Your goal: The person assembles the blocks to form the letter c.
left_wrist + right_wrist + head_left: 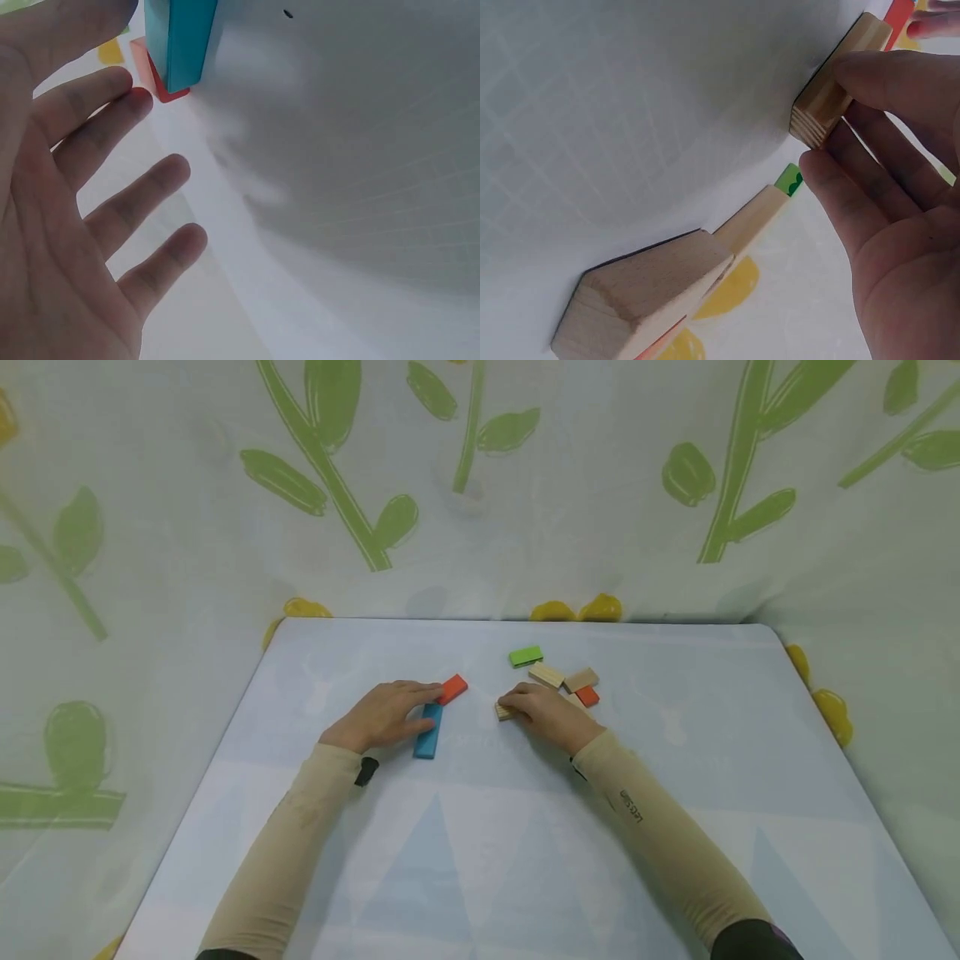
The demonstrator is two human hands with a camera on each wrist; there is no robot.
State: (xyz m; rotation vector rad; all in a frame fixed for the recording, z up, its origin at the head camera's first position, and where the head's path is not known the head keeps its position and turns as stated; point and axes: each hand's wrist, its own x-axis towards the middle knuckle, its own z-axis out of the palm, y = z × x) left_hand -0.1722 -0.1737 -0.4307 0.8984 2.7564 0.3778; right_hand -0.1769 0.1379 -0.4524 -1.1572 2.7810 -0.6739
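My left hand (386, 714) lies with spread, fairly straight fingers beside two blocks laid at an angle to each other. Its fingertips are at the near end of an orange-red block (454, 687), and its thumb reaches over a long blue block (426, 743). In the left wrist view, the blue block (191, 41) is near the thumb, with the red one partly behind it. My right hand (551, 717) pinches a plain wooden block (838, 86) between thumb and fingers, low at the table surface. Whether that block touches the table is hard to tell.
Right of centre, a green block (526, 656), pale wooden blocks (581, 679) and a small orange-red block (588, 696) lie close together; my right hand partly hides one. The white table (675, 843) meets a leaf-patterned covering (480, 552) at its far edge.
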